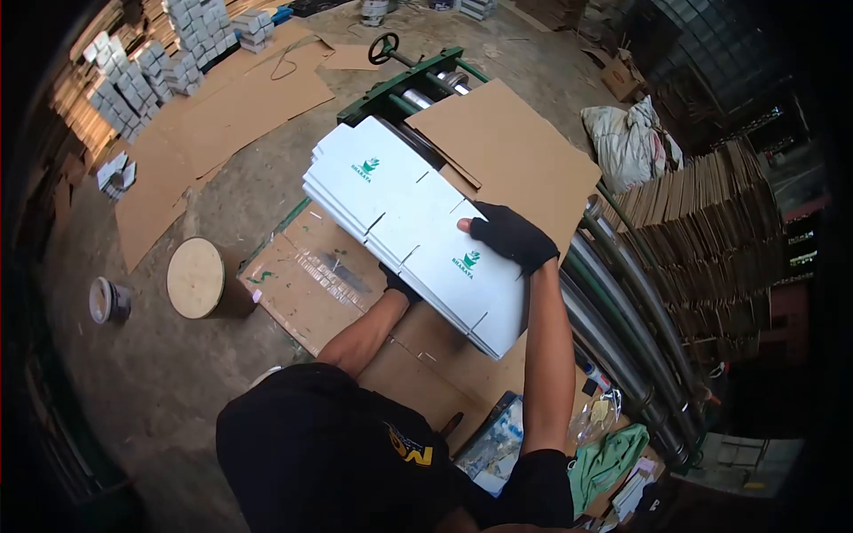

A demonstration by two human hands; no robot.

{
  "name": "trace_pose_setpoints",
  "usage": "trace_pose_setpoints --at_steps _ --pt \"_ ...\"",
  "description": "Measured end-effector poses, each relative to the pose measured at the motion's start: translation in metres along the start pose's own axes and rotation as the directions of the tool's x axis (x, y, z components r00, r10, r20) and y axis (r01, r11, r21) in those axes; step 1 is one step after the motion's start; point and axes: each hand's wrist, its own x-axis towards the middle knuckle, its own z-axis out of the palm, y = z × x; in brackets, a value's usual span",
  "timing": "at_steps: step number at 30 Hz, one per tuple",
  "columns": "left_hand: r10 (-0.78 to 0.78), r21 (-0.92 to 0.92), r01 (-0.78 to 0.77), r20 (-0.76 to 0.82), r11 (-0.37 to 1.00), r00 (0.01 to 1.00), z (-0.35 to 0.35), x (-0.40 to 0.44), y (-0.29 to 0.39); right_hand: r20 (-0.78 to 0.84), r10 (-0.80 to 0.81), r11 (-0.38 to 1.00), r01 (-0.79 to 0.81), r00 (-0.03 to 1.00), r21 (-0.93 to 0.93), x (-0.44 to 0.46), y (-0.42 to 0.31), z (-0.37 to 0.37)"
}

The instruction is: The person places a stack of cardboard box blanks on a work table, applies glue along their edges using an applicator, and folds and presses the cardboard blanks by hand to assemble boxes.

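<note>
A stack of white cardboard box blanks [404, 191] with slotted edges and green printed logos is held at a tilt in front of me. My left hand [402, 284], in a dark fingerless glove, grips the stack at its near edge from underneath; its fingers are hidden below. Across the far right edge lies my right hand [514, 238], also gloved, with its bare thumb on the top blank and its other fingers out of sight. Beneath the stack is a brown cardboard-covered work surface [306, 298].
Brown cardboard sheets [515, 147] lie over a green machine [400, 84] with metal rollers [613, 311]. Piles of brown cardboard [693, 240] and a white sack [622, 142] stand at right. A round drum [195, 277] and a small bucket [108, 300] are at left. A green cloth [609, 462] lies near me.
</note>
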Motion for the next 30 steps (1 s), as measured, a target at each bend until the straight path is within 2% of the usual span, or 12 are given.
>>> trace_pose_setpoints --at_steps 2,3,10,11,16,18,22,24,25,26,27,30 --pt "-0.158 -0.68 0.059 -0.084 0.73 0.984 0.012 0.004 0.02 -0.06 0.009 0.994 -0.016 0.998 -0.111 0.013 -0.015 -0.005" --pt "-0.292 -0.917 0.169 0.061 0.362 0.954 0.013 0.005 0.029 -0.131 -0.063 0.986 0.042 0.989 -0.161 0.029 -0.004 -0.006" --pt "-0.56 -0.774 0.334 -0.031 0.537 0.828 0.012 0.004 0.071 -0.122 -0.177 0.937 0.13 0.977 -0.323 0.056 0.027 -0.026" --pt "-0.571 -0.711 0.357 -0.076 0.606 0.817 0.007 0.005 0.068 -0.058 0.099 0.994 -0.095 0.993 0.061 0.043 0.018 -0.025" --pt "-0.306 -0.67 0.197 -0.047 0.716 0.951 -0.007 0.012 0.03 -0.098 0.015 1.0 -0.016 0.995 -0.013 0.039 0.021 -0.005" --pt "-0.574 -0.586 0.331 -0.294 0.74 0.764 -0.015 0.004 0.03 -0.458 -0.048 0.999 0.033 0.888 -0.039 0.029 0.022 0.014" --pt "-0.509 -0.22 0.461 -0.291 0.859 0.81 -0.053 -0.04 0.022 -0.772 -0.483 0.875 0.266 0.413 -0.405 -0.007 0.036 0.058" --pt "-0.255 0.121 0.251 0.017 0.96 0.967 -0.095 -0.067 0.01 -0.866 -0.42 0.885 0.334 0.271 -0.325 -0.054 0.028 0.091" --pt "-0.054 0.752 0.152 -0.153 0.641 0.987 -0.126 -0.067 -0.031 -0.881 -0.431 0.87 0.346 0.192 -0.35 -0.076 0.034 0.11" --pt "0.032 0.655 -0.007 -0.027 0.756 0.999 -0.142 -0.097 -0.018 -0.92 -0.366 0.891 0.338 0.142 -0.303 -0.103 0.034 0.134" --pt "-0.203 0.624 0.339 -0.28 0.704 0.938 -0.133 -0.121 0.014 -0.973 -0.187 0.897 0.427 0.137 -0.113 -0.113 0.055 0.165" --pt "0.015 0.78 0.24 -0.303 0.578 0.953 -0.205 -0.183 -0.006 -0.98 0.105 0.87 0.461 0.17 0.173 -0.131 0.117 0.266"
